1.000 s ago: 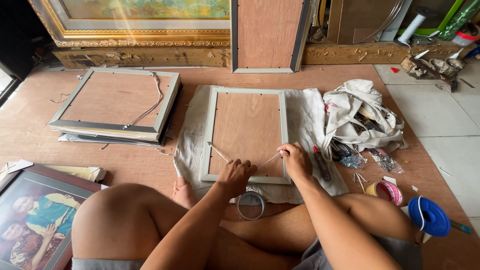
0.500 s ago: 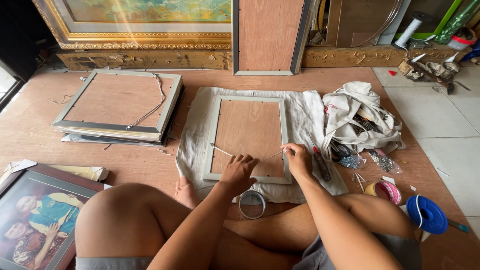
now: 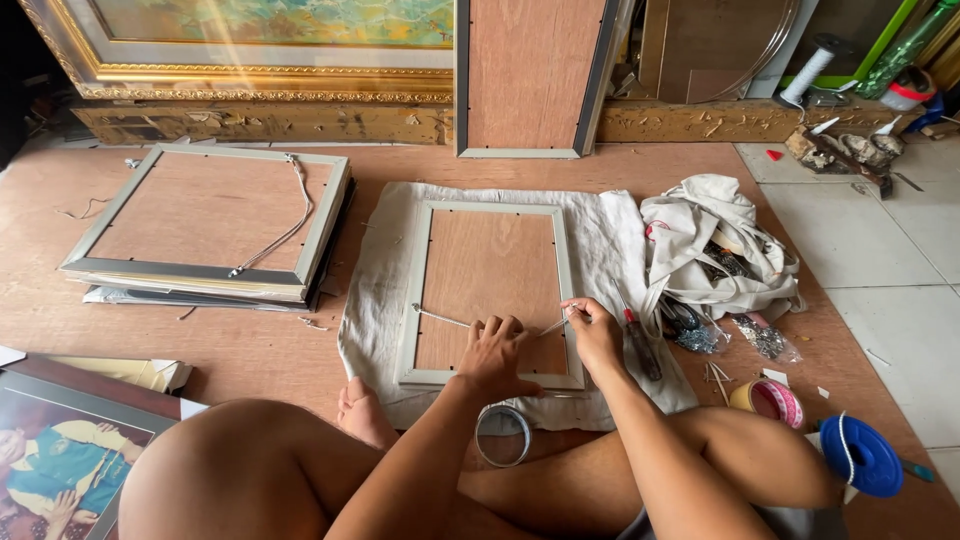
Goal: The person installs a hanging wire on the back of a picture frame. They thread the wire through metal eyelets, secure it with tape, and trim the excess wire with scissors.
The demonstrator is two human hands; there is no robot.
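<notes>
Two hands work over one face-down frame (image 3: pixel 488 292), grey-rimmed with a brown backing board, lying on a white cloth (image 3: pixel 600 240) spread on the wooden floor (image 3: pixel 250 345). Frame sits mid-cloth, long sides running away from the person.

Left hand (image 3: pixel 495 355): rests on the backing near the frame's near edge, fingers curled down; it appears to pinch a thin wire (image 3: pixel 440 319) that runs from the frame's left rail toward the hand (grip itself hidden under the fingers).

Right hand (image 3: pixel 595 332): at the frame's right rail, near corner side, fingers closed on the other end of the wire, which is drawn taut between the two hands.

Around:
- Screwdriver (image 3: pixel 640 345), red handle, on the cloth just right of the right hand.
- Stack of frames (image 3: pixel 205 225), also face-down, a hanging wire already across the top one, toward the floor's left edge, well apart from the cloth.
- Cloth bag (image 3: pixel 715 235), crumpled, touching the cloth's right edge.
- Tape roll (image 3: pixel 502 434), clear, at the cloth's near edge between the person's legs.
- Second tape roll (image 3: pixel 768 402) and blue spool (image 3: pixel 860 455) by the right knee.
- Framed picture (image 3: pixel 60 460) at the near left corner.
- Large gilt frame (image 3: pixel 250 50) leaning along the far edge.
</notes>
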